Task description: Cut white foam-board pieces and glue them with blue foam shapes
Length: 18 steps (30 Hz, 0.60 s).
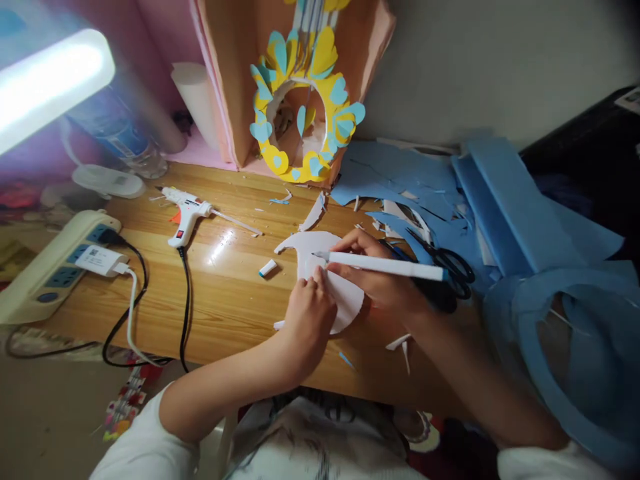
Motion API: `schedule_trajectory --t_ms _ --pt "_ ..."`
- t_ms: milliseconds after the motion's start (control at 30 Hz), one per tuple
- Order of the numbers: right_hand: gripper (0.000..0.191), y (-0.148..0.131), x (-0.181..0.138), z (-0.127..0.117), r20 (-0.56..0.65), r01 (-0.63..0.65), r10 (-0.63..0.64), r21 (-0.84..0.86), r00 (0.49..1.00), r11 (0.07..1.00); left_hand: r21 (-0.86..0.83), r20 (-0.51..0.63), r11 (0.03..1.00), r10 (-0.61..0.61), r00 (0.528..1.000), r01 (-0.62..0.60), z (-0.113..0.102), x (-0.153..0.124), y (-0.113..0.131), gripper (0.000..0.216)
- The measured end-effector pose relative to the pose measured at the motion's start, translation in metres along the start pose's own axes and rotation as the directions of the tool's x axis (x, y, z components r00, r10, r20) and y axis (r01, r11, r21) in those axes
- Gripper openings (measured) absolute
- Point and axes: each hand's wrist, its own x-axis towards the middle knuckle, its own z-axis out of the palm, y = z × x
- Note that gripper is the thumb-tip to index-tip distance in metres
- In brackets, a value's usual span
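Observation:
A white marker [400,264] with a blue end is gripped in my right hand [377,277], its tip pointing left over a white cutout piece [347,300]. The cutout lies flat on the wooden table, its curved edge cut roughly. My left hand [313,310] presses the piece down with fingers bunched near the marker's tip. To the left of it rests the small marker cap [268,269]. Scissors [447,263] with black handles lie beyond my right hand, partly hidden by it.
A glue gun [186,212] and a power strip [60,267] with cords are at left. Behind stands a ring decorated with yellow and blue paper hearts [327,150]. Blue sheets [505,207] and scraps lie at right, near a blue ring [533,333]. A lamp [55,83] glows upper left.

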Motion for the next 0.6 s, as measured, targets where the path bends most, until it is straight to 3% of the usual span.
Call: schedule_trajectory --t_ms 100,167,267,333,433,600 --pt "0.017 -0.002 0.029 0.010 0.212 0.012 -0.003 -0.041 0.977 0.999 0.009 -0.009 0.991 -0.136 0.991 0.136 0.009 0.002 0.024 0.050" --pt "0.022 0.002 0.041 0.019 0.398 0.011 0.021 -0.077 0.917 0.997 0.010 -0.028 0.968 -0.250 0.968 0.250 0.017 0.002 0.039 0.064" --pt "0.025 0.007 0.052 0.033 0.677 0.068 0.008 -0.086 0.736 0.994 -0.010 -0.061 0.937 -0.349 0.935 0.349 0.029 0.001 0.053 0.082" --pt "0.023 0.007 0.056 0.043 0.800 0.116 -0.005 -0.081 0.600 0.990 -0.024 -0.097 0.932 -0.362 0.927 0.361 0.034 0.000 0.057 0.084" --pt "0.026 0.006 0.060 0.056 0.877 0.131 0.081 -0.161 0.473 0.978 -0.142 -0.119 0.925 -0.369 0.922 0.352 0.038 0.000 0.060 0.069" --pt "0.037 0.007 0.060 0.064 0.920 0.172 0.128 -0.204 0.372 0.964 -0.334 -0.109 0.875 -0.405 0.908 0.350 0.041 0.000 0.063 0.054"
